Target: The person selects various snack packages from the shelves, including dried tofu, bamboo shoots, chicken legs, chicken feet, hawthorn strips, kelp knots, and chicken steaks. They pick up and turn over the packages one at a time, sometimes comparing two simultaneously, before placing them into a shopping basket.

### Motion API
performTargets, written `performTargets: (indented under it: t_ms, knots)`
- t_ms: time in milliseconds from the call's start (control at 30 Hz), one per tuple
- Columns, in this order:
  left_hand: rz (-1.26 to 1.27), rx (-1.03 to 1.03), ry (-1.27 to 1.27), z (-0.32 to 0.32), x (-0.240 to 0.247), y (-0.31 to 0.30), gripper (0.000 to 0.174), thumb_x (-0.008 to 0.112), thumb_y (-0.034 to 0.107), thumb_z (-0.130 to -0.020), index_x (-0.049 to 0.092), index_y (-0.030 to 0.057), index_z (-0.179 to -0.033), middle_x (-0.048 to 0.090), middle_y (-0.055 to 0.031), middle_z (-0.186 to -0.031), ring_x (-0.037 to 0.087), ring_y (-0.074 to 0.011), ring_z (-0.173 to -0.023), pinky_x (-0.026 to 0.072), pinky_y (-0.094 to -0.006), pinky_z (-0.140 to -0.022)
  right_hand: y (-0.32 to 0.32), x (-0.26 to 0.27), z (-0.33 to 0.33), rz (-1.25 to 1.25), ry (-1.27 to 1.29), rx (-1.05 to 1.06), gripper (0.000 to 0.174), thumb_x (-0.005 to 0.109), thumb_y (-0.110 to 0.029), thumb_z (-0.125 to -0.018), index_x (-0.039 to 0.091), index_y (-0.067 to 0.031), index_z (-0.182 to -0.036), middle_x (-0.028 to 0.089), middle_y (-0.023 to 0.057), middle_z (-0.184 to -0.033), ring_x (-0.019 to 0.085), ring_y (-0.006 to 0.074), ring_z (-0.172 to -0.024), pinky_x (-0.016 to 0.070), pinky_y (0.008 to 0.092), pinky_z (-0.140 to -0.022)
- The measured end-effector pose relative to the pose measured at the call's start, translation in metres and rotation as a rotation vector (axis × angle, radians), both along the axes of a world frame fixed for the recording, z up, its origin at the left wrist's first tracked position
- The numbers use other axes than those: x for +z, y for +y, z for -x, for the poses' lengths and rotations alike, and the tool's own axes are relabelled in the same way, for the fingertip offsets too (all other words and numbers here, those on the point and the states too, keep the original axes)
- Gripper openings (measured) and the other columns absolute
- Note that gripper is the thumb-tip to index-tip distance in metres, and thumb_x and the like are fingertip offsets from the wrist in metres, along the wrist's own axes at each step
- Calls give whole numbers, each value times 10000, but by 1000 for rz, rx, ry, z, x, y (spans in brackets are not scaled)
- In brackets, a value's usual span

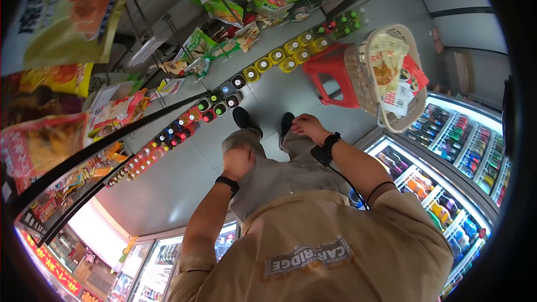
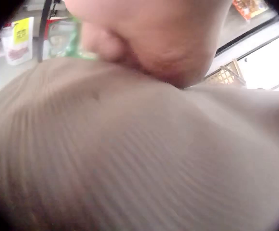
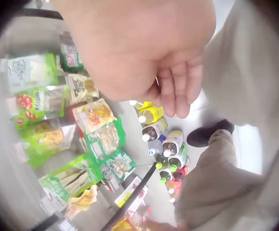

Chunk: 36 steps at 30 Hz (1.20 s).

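My left hand (image 1: 239, 161) lies against the left thigh of the grey-beige trousers (image 2: 130, 144); its fingertips are mostly hidden, and no object shows in it. In the left wrist view, the heel and side of that hand (image 2: 154, 38) press close to the cloth. My right hand (image 1: 309, 127) hangs in front of the right leg, fingers loosely bent, holding nothing. From the right wrist, its palm (image 3: 149, 53) and relaxed fingers (image 3: 180, 86) show, with snack packs (image 3: 103, 139) and bottles (image 3: 154, 130) beyond them.
A beige basket (image 1: 363, 72) with snack packs (image 1: 390, 67) stands on a red stool (image 1: 330, 78) to the right. Rows of bottles (image 1: 277, 56) line the floor below the snack racks. Lit drink coolers (image 1: 425, 184) stand at right. Dark shoes (image 1: 246, 120) are on the tiled floor.
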<state>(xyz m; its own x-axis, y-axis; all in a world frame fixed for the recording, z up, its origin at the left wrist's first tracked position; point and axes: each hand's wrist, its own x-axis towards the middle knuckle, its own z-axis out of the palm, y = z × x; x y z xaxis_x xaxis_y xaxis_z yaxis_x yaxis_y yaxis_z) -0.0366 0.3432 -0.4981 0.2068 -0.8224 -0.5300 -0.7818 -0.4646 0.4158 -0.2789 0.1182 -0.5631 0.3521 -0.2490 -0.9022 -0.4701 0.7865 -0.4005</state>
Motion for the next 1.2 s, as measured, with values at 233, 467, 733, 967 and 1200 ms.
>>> performTargets:
  t_ms: [233,467,733,967,1200]
  knots:
    - [75,12,53,-56,-55,-30,267,678,308,-959,637,73,-840,687,-161,-747,688,-407,-728,550,-521,-667,12,-120,-106,-23,-138,127,194,596,-179,-1054,666,-29,-1154,746,104,-1029,741,193,-893,587,313,-782]
    - [157,158,407,-99,-145,-122,306,752,273,-953,585,46,-834,615,-140,-698,610,-328,-630,461,-446,-584,-22,-223,-195,172,-390,210,179,561,-141,-1082,663,-29,-1178,740,85,-1002,722,164,-866,584,305,-767]
    - [346,77,442,-113,-181,-142,302,729,280,-953,566,54,-837,618,-133,-806,635,-373,-717,488,-485,-631,-63,-247,-278,325,-715,394,154,589,-134,-1086,639,-20,-1176,711,69,-1041,689,133,-927,575,302,-832]
    - [392,66,378,-103,-145,-106,258,693,238,-980,570,43,-862,622,-146,-847,655,-380,-810,509,-497,-695,-81,-167,-317,642,-1013,434,172,580,-93,-1091,590,-19,-1246,686,82,-1057,683,139,-930,562,300,-844]
    - [572,251,386,-113,-104,-94,147,709,165,-1008,638,38,-984,642,-71,-875,665,-202,-801,531,-327,-711,-123,-129,-375,1315,-1012,103,500,681,-17,-985,476,13,-1441,674,158,-1230,668,219,-1148,570,321,-901]
